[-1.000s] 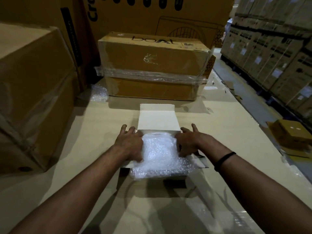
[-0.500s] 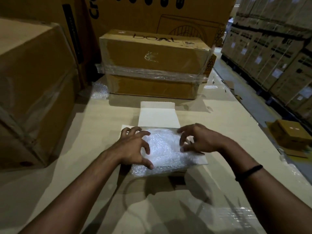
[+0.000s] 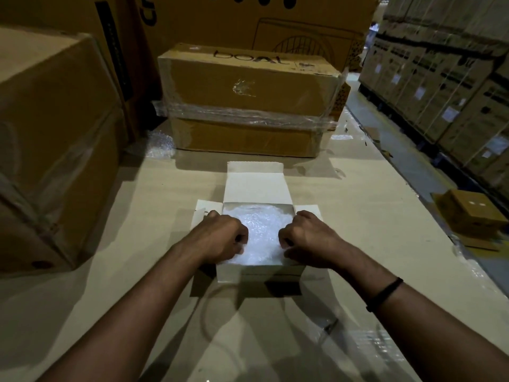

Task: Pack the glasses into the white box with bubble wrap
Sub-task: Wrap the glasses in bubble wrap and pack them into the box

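Your left hand [image 3: 220, 238] and right hand [image 3: 305, 235] rest knuckles-up on a clear, crinkled bubble-wrap bundle [image 3: 261, 227]. Each hand's fingers are curled down into the near side edge of the wrap, gripping it. The bundle sits inside the open, shallow white cardboard box [image 3: 259, 270] and fills it from wall to wall; what the wrap encloses cannot be made out. The box's rear lid flap [image 3: 254, 186] stands open, tilted away from you, and its two side flaps lie spread outward. A thin black wristband [image 3: 384, 293] circles your right forearm. The box stands on a beige cardboard-covered surface [image 3: 132, 244]. Beyond it stands a brown carton banded with clear film [image 3: 248, 100]; a loose scrap of bubble wrap [image 3: 159, 143] lies beside that carton's left corner.
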The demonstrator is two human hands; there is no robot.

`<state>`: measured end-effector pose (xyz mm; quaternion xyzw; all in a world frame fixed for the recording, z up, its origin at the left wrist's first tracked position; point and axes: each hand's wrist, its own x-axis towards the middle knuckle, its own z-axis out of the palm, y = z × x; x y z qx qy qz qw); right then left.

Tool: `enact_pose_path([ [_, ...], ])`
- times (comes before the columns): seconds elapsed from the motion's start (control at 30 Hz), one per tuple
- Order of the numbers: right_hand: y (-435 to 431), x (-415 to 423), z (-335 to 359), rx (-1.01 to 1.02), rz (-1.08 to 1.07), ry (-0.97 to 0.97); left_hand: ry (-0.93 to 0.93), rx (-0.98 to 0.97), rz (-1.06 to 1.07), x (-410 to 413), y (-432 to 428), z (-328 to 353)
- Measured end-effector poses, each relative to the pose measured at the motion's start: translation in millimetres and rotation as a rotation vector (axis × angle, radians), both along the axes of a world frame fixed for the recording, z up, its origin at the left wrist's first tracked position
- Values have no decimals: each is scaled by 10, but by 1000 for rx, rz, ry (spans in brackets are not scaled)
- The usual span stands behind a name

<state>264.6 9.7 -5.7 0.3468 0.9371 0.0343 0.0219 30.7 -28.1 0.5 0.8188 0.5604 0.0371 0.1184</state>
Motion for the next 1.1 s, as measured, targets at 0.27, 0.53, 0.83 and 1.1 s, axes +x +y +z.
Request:
enact_pose_path([
  [0.27,-4,23,34,-111,16,-66,-9,-162,-33,-24,-29,21],
  [0.53,-75,41,214,-231,39,-245,-97,-267,-48,19,-33,-84],
  [0.83,122,62,262,-334,-144,-75,-78,-271,68,70,39,19],
  [1.1,6,-146,10,-50,-246,-267,206,-132,32,343,29,16],
])
